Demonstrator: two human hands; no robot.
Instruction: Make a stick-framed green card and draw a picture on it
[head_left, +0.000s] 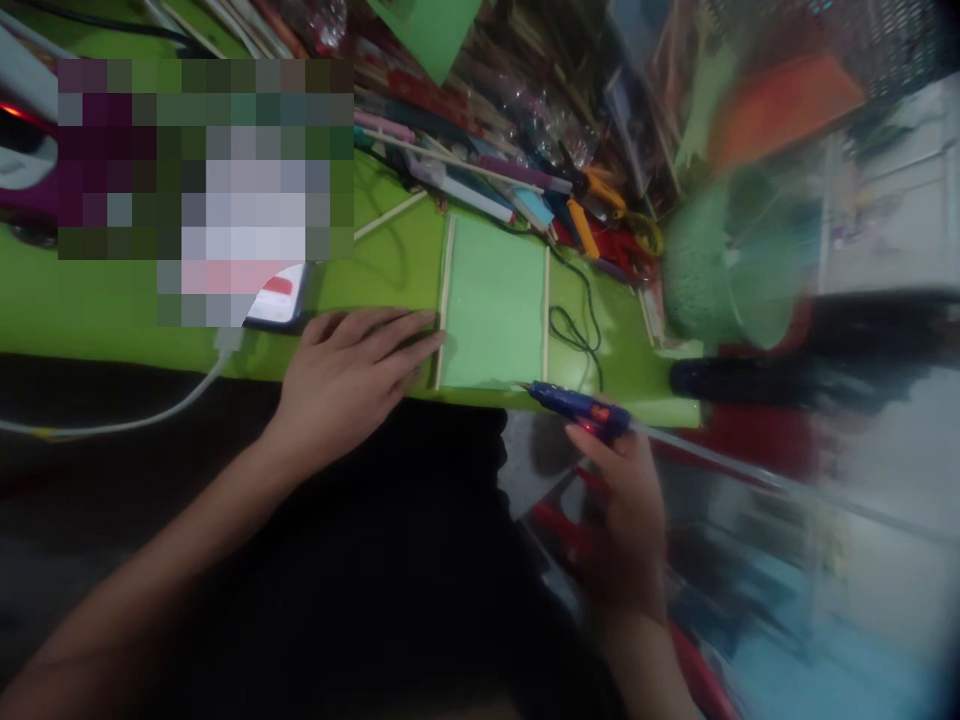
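Note:
A light green sheet of paper (495, 300) lies near the table's front edge, with thin wooden sticks along its left and right sides. Flat on the table, my left hand (356, 360) has its fingers stretched out, the tips at the left stick (445, 300). My right hand (626, 480) is wrapped round a blue hot glue gun (581, 405), a long glue stick (720, 455) reaching out of its back. The nozzle points left, over the sheet's lower edge near the bottom of the right stick (546, 315).
Pens, sticks and yellow-handled scissors (645, 232) crowd the back of the green table (375, 260). A black cord (589, 300) curls right of the sheet. A phone (281, 300) with a white cable (172, 400) lies left, partly pixelated. A green round container (705, 260) stands right.

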